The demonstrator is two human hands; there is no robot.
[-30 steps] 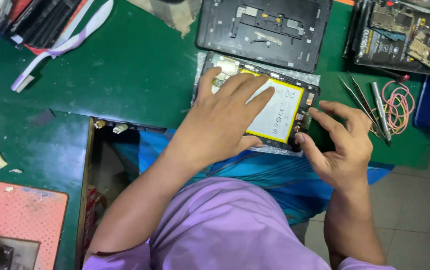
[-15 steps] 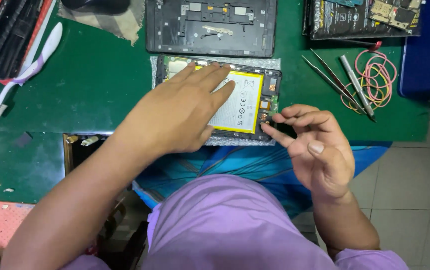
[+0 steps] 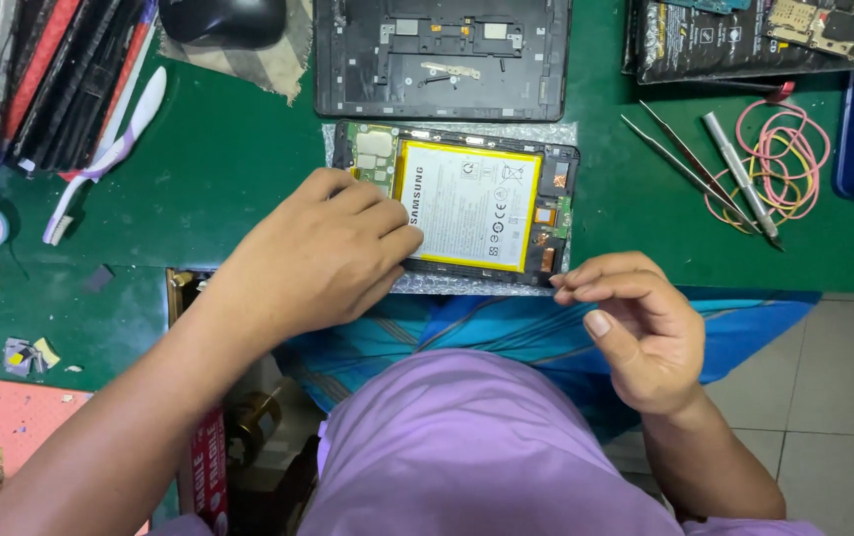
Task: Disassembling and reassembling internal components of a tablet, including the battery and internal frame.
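The left hand (image 3: 323,253) lies palm down on the left end of an opened tablet (image 3: 461,203), fingers spread flat over its edge and touching the battery; it presses rather than grips. The right hand (image 3: 635,328) hovers just off the tablet's near right corner, fingers curled loosely together with nothing visible between them.

The tablet lies back-off and face down on a strip of bubble wrap (image 3: 447,283) at the near edge of the green mat (image 3: 228,179). Its dark frame holds a large white battery (image 3: 471,203) edged in yellow, with green circuit boards at either end. Its long axis runs left to right across the person's front.

Beyond it lies a dark back cover (image 3: 442,60). To the right rest metal tweezers (image 3: 685,159) and pink rubber bands (image 3: 784,159).
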